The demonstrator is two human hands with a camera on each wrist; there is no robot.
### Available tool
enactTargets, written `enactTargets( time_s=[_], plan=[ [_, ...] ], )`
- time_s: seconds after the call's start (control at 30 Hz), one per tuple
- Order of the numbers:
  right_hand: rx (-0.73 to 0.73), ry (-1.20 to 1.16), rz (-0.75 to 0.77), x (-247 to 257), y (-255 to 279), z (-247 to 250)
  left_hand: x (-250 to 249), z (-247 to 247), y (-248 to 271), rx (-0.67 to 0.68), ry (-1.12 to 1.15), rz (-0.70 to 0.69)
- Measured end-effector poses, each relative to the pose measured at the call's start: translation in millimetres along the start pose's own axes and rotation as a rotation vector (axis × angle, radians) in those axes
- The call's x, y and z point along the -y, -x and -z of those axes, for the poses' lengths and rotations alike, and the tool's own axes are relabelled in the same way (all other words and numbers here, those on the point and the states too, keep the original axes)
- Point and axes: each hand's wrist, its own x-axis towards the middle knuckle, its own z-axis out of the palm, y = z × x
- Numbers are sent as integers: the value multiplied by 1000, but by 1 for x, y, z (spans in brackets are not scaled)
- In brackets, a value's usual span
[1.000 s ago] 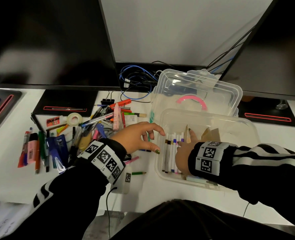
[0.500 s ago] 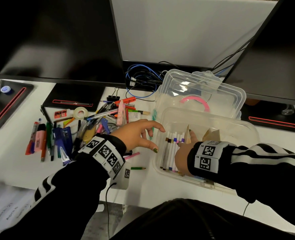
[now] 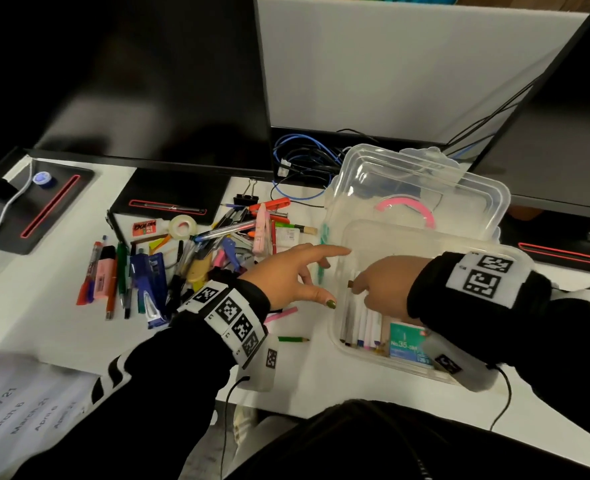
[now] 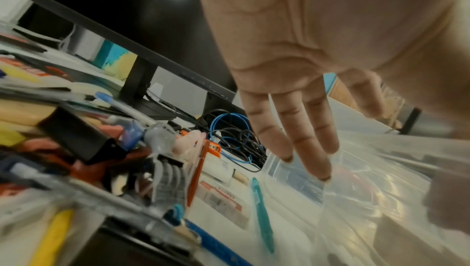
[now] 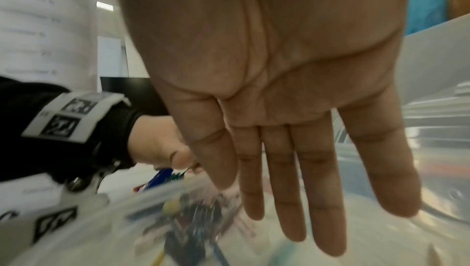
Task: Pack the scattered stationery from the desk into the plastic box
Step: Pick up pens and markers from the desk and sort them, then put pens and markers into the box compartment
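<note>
Head view. Plastic box point(image 3: 421, 370): clear, open, on the white desk point(image 3: 44, 320) at the right, its lid point(image 3: 425, 188) propped behind it. Contents: a row of markers point(image 3: 361, 320) along the left wall, a teal staple box point(image 3: 406, 344) beside them. Right hand point(image 3: 387, 287): inside the box, palm down over the markers; the grip cannot be told from this angle. Left hand point(image 3: 292, 277): over the desk just left of the box, fingers spread and relaxed, forefinger reaching the box's left rim, holding nothing. Pile of stationery point(image 3: 189, 261): left of the box, still on the desk; pens, highlighters, a tape roll point(image 3: 182, 226), a binder clip point(image 3: 250, 199). A green pencil point(image 3: 293, 339) lies apart, near the desk's front edge.

Left wrist view. Left hand point(image 4: 318, 53): palm open, fingers point(image 4: 312, 147) straight and slightly parted above the box edge. A teal pen point(image 4: 263, 218) lies on the desk beside the box wall. Blue cables point(image 4: 229, 129) sit behind.

Right wrist view. Right hand point(image 5: 267, 73): flat, fingers point(image 5: 289, 190) straight and close together, empty, above blurred markers point(image 5: 193, 224) in the box.
</note>
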Motion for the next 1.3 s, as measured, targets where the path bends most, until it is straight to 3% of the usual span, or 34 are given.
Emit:
enactTargets(
  time_s=[0.07,0.37,0.67,0.87,1.13,1.3],
  plan=[
    [-101,-20,67,2,2,10,9,6,6,-65,43,20],
    [-333,-228,2,61,8,72,84,70,58,-215,-158,201],
    [-231,-352,49,136,-71,56,148,103,100,-368,-180,370],
    [-253,-469,43,172,-99,34,165,94,109,-374,-230,379],
    [-315,-529,67,198,-117,47,166,79,101,-285,-515,464],
    [-268,-568,180,210,-122,55,159,72,89,-247,-425,490]
  ],
)
